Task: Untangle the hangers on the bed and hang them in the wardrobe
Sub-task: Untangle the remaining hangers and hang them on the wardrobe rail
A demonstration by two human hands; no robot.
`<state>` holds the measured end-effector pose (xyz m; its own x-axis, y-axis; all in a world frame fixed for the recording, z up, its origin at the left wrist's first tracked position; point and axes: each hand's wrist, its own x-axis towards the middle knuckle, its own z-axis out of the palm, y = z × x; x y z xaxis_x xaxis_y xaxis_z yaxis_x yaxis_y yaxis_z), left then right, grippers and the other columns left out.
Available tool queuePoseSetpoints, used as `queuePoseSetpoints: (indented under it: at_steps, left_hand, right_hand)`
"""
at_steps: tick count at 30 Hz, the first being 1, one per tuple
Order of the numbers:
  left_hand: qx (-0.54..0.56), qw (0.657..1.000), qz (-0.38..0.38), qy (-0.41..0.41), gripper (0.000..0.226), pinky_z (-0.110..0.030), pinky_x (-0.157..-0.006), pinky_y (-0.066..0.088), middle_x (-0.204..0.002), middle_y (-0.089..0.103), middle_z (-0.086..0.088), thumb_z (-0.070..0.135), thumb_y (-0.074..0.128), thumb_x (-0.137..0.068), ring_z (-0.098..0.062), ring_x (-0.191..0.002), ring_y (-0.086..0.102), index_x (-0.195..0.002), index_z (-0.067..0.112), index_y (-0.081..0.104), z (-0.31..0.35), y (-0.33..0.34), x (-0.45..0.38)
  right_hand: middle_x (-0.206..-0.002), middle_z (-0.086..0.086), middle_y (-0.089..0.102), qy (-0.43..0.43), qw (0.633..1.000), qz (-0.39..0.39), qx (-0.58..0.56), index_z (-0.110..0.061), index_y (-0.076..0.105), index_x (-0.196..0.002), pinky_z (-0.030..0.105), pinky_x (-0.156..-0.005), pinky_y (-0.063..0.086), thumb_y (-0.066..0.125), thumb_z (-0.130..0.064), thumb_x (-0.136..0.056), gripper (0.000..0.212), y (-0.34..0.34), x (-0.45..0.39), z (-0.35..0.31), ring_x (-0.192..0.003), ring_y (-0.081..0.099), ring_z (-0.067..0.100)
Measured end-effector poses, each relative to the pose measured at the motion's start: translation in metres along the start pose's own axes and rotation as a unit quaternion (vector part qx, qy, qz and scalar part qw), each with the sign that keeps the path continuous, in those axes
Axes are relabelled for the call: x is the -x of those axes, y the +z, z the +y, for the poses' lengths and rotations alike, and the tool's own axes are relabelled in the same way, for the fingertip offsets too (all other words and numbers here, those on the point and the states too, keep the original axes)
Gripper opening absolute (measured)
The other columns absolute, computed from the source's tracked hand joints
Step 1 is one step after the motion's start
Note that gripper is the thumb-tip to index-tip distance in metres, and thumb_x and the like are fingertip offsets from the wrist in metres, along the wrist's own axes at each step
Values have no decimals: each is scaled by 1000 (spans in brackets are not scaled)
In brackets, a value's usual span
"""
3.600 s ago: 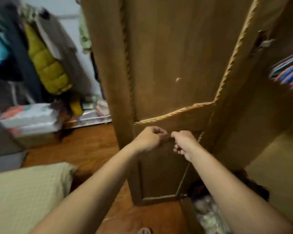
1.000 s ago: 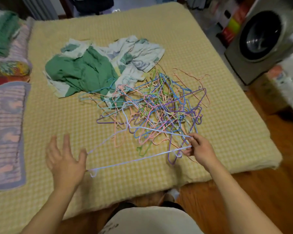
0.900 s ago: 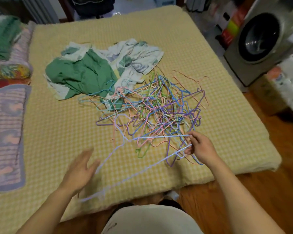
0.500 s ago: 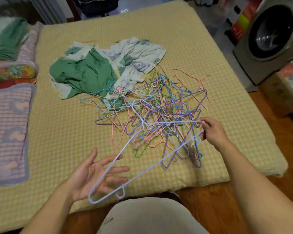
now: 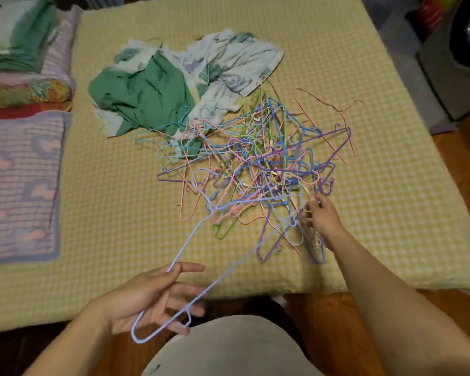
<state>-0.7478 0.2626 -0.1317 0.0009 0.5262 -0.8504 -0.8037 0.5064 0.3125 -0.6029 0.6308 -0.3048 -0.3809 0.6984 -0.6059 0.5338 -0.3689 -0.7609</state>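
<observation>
Pale blue hanger [image 5: 201,229] lies across the spread left hand [image 5: 149,297], its hook buried in the pile of hangers [image 5: 255,169] on the bed [image 5: 364,185]. Right hand [image 5: 322,217] seems to pinch wires there. Yanking could drag the whole tangle off.

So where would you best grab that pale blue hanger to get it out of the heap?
Probably by its near shoulder end, from the bed's front edge: the pale blue hanger sticks out of the hanger pile there, over the left hand, while its hook sits tangled.
</observation>
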Motion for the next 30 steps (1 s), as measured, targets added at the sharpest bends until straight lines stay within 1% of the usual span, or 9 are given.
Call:
queuePoseSetpoints:
  at_steps: [2, 4, 7, 8, 11, 15, 21, 26, 30]
  left_hand:
    - [-5, 999, 50, 19, 39, -56, -63, 59, -127, 58, -33, 40, 40, -101, -45, -100, 63, -128, 24, 63, 1, -3, 3]
    - [-9, 992, 108, 64, 40, -44, -53, 59, -125, 61, -30, 45, 40, -99, -40, -91, 67, -129, 30, 63, 0, -11, 0]
    - [-59, 965, 215, 139, 42, -33, -49, 53, -121, 66, -23, 49, 39, -98, -32, -84, 67, -131, 33, 59, -1, -18, -9]
    - [-67, 955, 241, 158, 42, -32, -49, 51, -120, 67, -22, 49, 39, -99, -30, -82, 67, -132, 32, 58, -2, -15, -13]
    - [-84, 927, 306, 201, 41, -31, -50, 51, -117, 69, -16, 50, 35, -101, -26, -79, 69, -132, 33, 58, -9, -6, -22]
    - [-79, 913, 312, 252, 42, -31, -53, 52, -122, 63, -19, 50, 34, -102, -26, -80, 65, -132, 32, 57, -1, 9, -29]
    - [-120, 895, 306, 300, 39, -33, -57, 49, -117, 60, -11, 41, 32, -107, -19, -76, 62, -133, 30, 58, 32, 37, -46]
    - [-147, 884, 283, 341, 34, -39, -64, 48, -115, 60, -7, 41, 33, -106, -19, -77, 61, -124, 34, 62, 53, 64, -56]
    - [-155, 879, 278, 354, 32, -37, -63, 48, -111, 62, 3, 42, 36, -106, -19, -76, 61, -122, 36, 62, 52, 68, -56]
  right_hand:
    - [-120, 22, 59, 102, 990, 56, 86, -8, 49, -133, 39, -84, 50, 51, -31, -98, 41, 8, -14, 42, -101, 61, 36]
    - [-131, 24, 55, 174, 970, 29, 165, -5, 39, -143, 44, -95, 47, 55, -30, -93, 58, 14, -23, 82, -114, 57, 40]
    - [-102, 20, 61, 229, 973, -26, 25, -12, 32, -144, 43, -64, 58, 58, -22, -89, 62, 29, -25, 106, -75, 65, 35]
    - [-92, 18, 59, 242, 969, -24, -36, -12, 41, -133, 38, -54, 56, 56, -20, -90, 46, 30, -22, 102, -62, 61, 30]
    - [-72, 13, 50, 202, 973, 15, -112, -10, 52, -93, 37, -53, 50, 49, -20, -94, 10, 28, -3, 70, -45, 53, 23]
    - [-56, 13, 50, 53, 989, 51, -130, -4, 60, -85, 24, -38, 43, 45, -16, -99, 24, 11, 38, -18, -33, 50, 15]
    - [-46, -2, 53, -69, 987, 48, -137, -12, 59, -76, 22, -38, 40, 49, -10, -96, 23, -3, 79, -127, -31, 44, 8]
    - [-57, 11, 48, 10, 991, 58, -117, -3, 51, -75, 26, -33, 48, 41, 10, -92, 24, -14, 77, -126, -29, 48, 12]
    - [-69, 21, 60, 91, 987, 59, 119, 0, 58, -73, 53, -65, 56, 46, -3, -92, 23, -41, 68, -45, -59, 61, 32]
